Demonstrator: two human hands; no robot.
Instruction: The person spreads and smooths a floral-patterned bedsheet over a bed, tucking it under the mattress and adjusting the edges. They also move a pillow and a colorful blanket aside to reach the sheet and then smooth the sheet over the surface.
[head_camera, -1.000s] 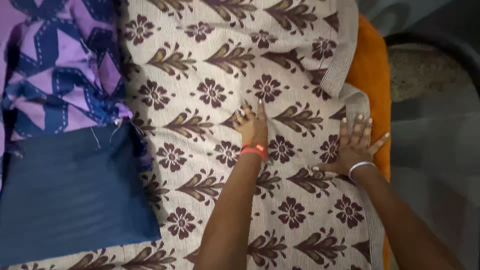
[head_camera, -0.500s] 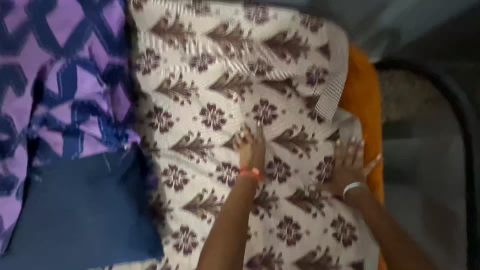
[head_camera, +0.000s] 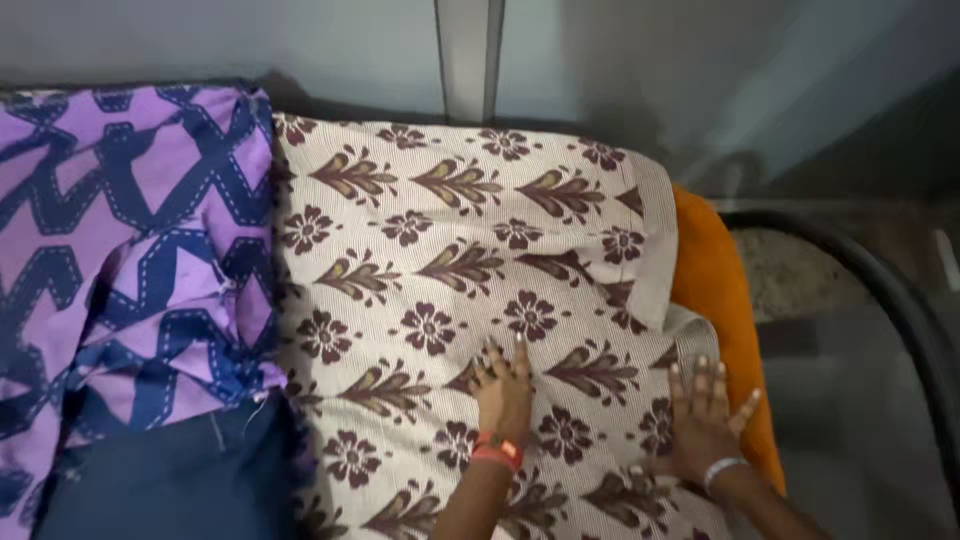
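Pressing flat on the cream cotton cloth printed with maroon flowers and leaves (head_camera: 450, 270), both hands sit where they sat a second ago; what has changed is the view, which has tipped up so the cloth's far edge and the grey wall (head_camera: 250, 50) behind it now show. The left hand (head_camera: 503, 393), with a red band at the wrist, lies near the middle of the cloth, index finger stretched forward, the other fingers loosely bent, gripping nothing. The right hand (head_camera: 706, 425), wearing a white bangle, lies open with fingers spread on the cloth's right border, just beside the orange cushion (head_camera: 715, 290) under that edge; it holds nothing either. Left of the cloth lies a purple fabric with dark blue zigzags (head_camera: 130, 250), touching its edge, and below that a plain navy fabric (head_camera: 170, 480). With the hands unmoved, the smoothing seems paused, the cloth lying spread and mostly flat.
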